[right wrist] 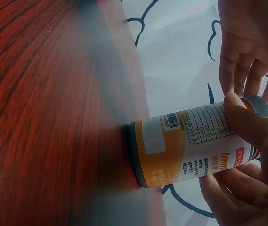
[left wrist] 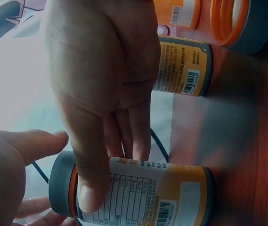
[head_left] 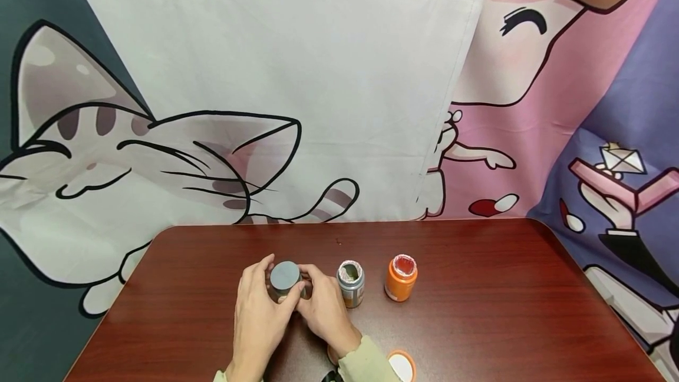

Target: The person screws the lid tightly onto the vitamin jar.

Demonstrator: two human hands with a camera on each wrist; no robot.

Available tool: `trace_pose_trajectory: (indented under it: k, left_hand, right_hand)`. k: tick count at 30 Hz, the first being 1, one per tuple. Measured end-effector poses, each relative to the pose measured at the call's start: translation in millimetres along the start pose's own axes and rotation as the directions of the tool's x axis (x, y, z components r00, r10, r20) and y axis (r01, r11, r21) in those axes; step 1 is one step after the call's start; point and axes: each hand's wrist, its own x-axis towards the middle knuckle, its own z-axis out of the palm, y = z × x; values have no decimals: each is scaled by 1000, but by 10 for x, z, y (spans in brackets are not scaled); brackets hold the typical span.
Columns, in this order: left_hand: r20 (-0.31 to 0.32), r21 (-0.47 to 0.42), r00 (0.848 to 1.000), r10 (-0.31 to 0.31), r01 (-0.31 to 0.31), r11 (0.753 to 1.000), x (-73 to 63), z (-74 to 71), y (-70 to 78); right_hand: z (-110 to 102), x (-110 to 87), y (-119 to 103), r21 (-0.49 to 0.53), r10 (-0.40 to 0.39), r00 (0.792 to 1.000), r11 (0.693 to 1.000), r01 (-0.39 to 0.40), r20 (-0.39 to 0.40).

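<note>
A small bottle with a dark grey lid (head_left: 285, 276) and an orange-and-white label (right wrist: 190, 141) stands upright on the table between both hands. My right hand (head_left: 323, 305) grips the bottle just below the lid, its thumb (left wrist: 92, 183) across the label and its fingers round the other side. Around the lid is my left hand (head_left: 260, 308), fingers nearly straight. In the left wrist view its thumb (left wrist: 49, 143) stands a little off the lid's edge. An orange ring shows beneath the grey lid (left wrist: 60, 183).
Right of the hands stands an open grey bottle (head_left: 350, 283) with a ragged white rim. Farther right is an open orange bottle (head_left: 401, 278) with torn seal. An upturned lid with orange rim (head_left: 402, 365) lies near the front edge of the brown table (head_left: 504, 299).
</note>
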Motion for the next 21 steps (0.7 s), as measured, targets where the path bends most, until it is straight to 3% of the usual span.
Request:
trace_pose_trajectory:
  k: [11,21]
  left_hand:
    - [34,14,998,-55,54,998,-1,-2,16]
    - [50,18,998,-47,46,999,2,-13,7]
  right_hand:
    - [-6,8,5,54,40,998,998,-42,40]
    - [8,6,16,58,34,999,998,-36,33]
